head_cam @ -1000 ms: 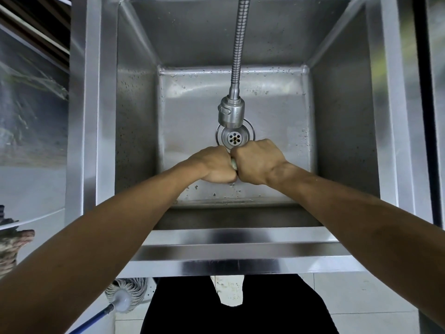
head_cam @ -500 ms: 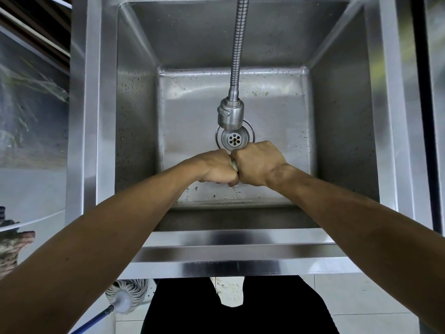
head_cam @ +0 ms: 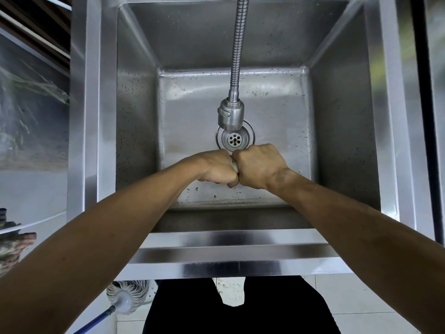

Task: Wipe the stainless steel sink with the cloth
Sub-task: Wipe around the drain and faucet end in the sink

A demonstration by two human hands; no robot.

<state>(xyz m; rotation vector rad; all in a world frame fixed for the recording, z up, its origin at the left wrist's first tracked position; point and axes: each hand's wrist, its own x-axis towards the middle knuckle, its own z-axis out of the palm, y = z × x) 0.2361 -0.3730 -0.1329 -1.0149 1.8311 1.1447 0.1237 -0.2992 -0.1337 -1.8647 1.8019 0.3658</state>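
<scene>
Wringing cloth (head_cam: 234,166), by the look: left hand (head_cam: 216,168) and right hand (head_cam: 258,166) fisted knuckle to knuckle, only a pale sliver showing between. Held low over sink (head_cam: 342,131) floor, just short of drain (head_cam: 234,139), under faucet head (head_cam: 230,115). Next: unball, press flat, wipe spotted walls.

Only a pale sliver of the cloth (head_cam: 234,166) shows between the two closed fists. The faucet head (head_cam: 230,114) hides the drain's (head_cam: 234,139) far rim. The mop (head_cam: 127,296) handle runs off the bottom edge.
</scene>
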